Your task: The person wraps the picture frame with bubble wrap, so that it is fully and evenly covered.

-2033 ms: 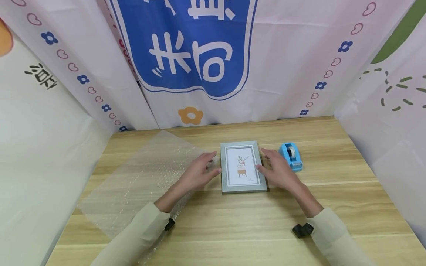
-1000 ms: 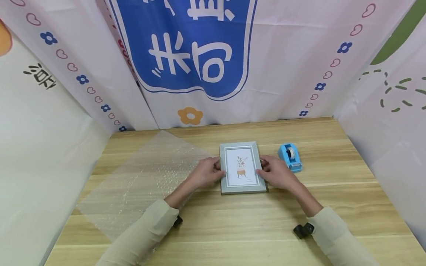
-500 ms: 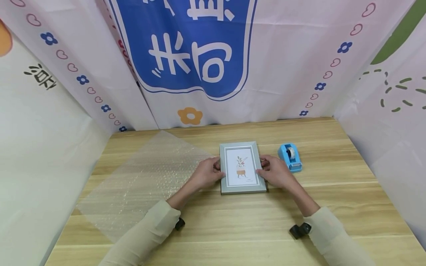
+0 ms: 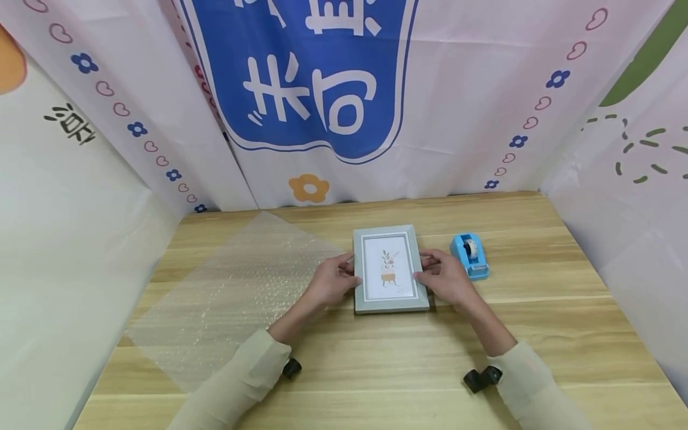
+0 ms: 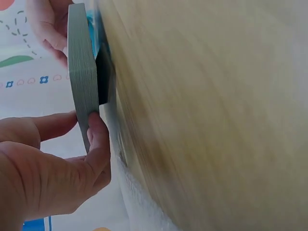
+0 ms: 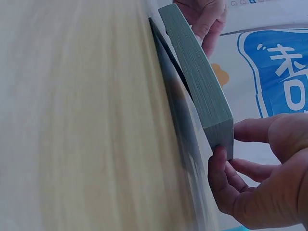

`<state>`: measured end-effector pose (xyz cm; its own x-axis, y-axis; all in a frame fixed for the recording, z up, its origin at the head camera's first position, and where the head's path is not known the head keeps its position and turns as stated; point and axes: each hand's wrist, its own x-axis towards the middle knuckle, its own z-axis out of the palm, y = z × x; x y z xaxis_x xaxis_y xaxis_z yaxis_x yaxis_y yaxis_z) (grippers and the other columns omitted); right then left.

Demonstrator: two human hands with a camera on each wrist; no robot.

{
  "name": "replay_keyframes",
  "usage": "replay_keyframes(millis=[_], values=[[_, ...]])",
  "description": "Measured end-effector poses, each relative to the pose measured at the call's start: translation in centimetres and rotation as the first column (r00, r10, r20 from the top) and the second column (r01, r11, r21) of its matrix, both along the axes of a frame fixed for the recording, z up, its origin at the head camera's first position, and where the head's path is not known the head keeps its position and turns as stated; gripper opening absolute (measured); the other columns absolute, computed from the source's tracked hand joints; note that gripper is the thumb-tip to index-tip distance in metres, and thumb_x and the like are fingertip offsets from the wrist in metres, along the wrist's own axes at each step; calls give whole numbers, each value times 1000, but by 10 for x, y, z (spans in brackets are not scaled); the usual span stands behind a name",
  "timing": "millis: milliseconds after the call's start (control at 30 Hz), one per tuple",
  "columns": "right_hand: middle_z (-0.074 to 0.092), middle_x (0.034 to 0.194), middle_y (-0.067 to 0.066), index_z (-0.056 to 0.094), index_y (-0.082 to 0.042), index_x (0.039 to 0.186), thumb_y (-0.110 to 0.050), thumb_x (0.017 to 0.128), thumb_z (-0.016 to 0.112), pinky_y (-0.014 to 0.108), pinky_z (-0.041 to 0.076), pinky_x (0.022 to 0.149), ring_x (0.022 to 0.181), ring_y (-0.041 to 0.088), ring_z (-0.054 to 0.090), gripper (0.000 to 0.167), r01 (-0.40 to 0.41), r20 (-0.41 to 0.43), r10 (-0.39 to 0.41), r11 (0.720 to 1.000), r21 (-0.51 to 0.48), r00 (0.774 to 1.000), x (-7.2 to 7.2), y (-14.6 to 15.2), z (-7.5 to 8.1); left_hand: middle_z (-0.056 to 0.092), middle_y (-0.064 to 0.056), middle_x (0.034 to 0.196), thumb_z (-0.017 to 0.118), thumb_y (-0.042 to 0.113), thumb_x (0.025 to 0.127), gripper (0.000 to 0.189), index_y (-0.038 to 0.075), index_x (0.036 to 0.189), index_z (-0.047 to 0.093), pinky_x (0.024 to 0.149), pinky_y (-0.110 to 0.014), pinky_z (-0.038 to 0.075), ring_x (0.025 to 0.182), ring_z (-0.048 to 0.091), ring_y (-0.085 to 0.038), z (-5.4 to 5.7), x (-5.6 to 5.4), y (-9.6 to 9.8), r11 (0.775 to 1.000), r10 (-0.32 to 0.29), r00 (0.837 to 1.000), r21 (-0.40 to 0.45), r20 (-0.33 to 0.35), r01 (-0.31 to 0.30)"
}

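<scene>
A grey-green picture frame with a print of a potted plant is held between both hands at the middle of the table. Its left side is pinched by my left hand, thumb on the front face and fingers along the edge. My right hand pinches the opposite side in the same manner. In the left wrist view the frame stands a little off the tabletop, with a dark flap behind it. A gap under the frame also shows in the right wrist view.
A sheet of clear bubble wrap lies flat on the wooden table at the left, partly beneath my left arm. A blue tape dispenser stands just right of my right hand. Printed cloth hangs behind the table.
Both hands have closed in from beside the picture frame and taken hold of its sides. The frame has since risen slightly from the table.
</scene>
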<state>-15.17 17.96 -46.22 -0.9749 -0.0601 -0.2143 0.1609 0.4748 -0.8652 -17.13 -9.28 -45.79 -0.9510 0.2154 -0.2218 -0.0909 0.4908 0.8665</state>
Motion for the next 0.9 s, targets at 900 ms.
replay_keyframes(millis=[900], values=[[56, 153, 26, 48, -13, 160, -17, 102, 75, 36, 64, 99, 137, 40, 62, 64, 4, 47, 14, 934, -358, 999, 5, -9, 14, 64, -24, 143, 73, 0, 98, 72, 16, 163, 47, 98, -39, 64, 122, 71, -27, 34, 13, -37, 967, 59, 995, 242, 78, -76]])
